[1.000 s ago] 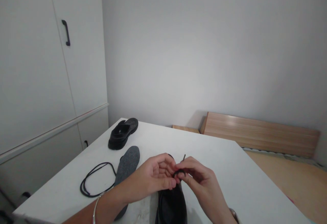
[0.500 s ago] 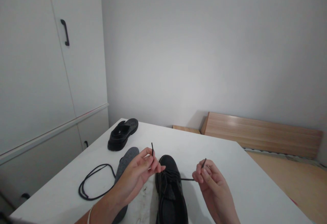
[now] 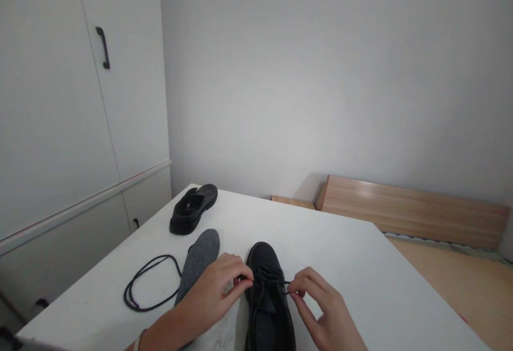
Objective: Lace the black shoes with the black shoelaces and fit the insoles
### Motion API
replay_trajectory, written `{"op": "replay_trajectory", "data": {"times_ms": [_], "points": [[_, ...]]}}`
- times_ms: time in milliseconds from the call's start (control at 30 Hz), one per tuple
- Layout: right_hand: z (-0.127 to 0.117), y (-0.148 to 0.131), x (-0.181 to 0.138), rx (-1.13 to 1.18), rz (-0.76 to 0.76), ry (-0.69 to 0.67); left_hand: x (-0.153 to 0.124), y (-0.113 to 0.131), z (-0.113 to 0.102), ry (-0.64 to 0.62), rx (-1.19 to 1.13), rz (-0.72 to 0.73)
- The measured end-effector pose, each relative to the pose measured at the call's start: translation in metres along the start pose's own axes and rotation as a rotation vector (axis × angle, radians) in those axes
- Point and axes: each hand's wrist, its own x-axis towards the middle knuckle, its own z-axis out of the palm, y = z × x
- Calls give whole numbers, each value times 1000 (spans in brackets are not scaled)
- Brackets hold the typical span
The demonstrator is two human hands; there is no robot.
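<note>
Handling the lace (image 3: 269, 280) on the nearer black shoe (image 3: 270, 304) on the desk (image 3: 344, 252), you pinch it in left hand (image 3: 222, 291) and right hand (image 3: 324, 307), apparently needing even tension next

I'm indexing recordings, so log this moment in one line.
left hand: pinches shoelace at left of black shoe | right hand: pinches shoelace at its right | table: grey insole, coiled cord, second shoe

A white table (image 3: 372, 271) is bearing a black lace-up shoe (image 3: 268, 298); leftward, a grey insole (image 3: 198, 259) and looped shoelace (image 3: 127, 292) are lying, and a second shoe (image 3: 191, 211) is resting beyond.
</note>
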Motion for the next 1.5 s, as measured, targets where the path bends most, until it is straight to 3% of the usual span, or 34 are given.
{"op": "replay_trajectory", "data": {"times_ms": [267, 567, 733, 967, 1233, 1400, 1500], "points": [[4, 9, -3, -137, 10, -49, 2, -2, 4, -34, 259, 149], [6, 10, -4, -184, -4, -67, 2, 3, 4, -71, 205, 154], [13, 8, -4, -374, -89, 0, -2, 6, 14, 25, 280, 164], [19, 2, -7, -254, -38, -77, -12, 7, 31, -41, 289, 64], [24, -17, 2, -530, 48, -256, -1, 45, 30, -258, 390, -195], [29, -18, 8, -590, 75, -209, 16, 55, 31, -380, 553, -244], [27, -18, 7, -482, 66, -106, 20, 58, 27, -319, 549, -199]]}}
